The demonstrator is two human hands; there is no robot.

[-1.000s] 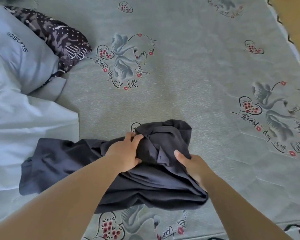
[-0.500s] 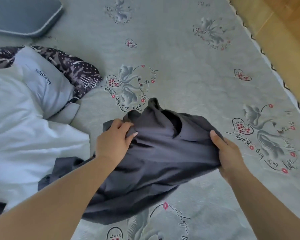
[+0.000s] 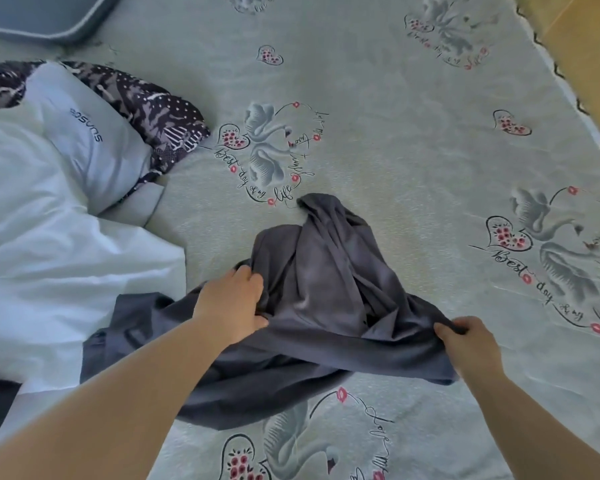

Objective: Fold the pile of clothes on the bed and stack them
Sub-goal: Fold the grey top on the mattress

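Your left hand (image 3: 230, 306) grips a bunched fold of the dark grey garment (image 3: 326, 296), fingers curled into the cloth. Your right hand (image 3: 471, 344) pinches its right edge. The garment lies crumpled on the swan-printed bed sheet (image 3: 395, 150), its left end touching the white clothes (image 3: 49, 254) beside the patterned garment (image 3: 160, 112).

Dark grey garment (image 3: 326, 289); pale green bedsheet (image 3: 395, 150), swan-and-heart print.

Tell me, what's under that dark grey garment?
The swan-printed bedsheet lies under the dark grey garment; whatever else it covers is hidden. Its left end runs beneath white clothes.
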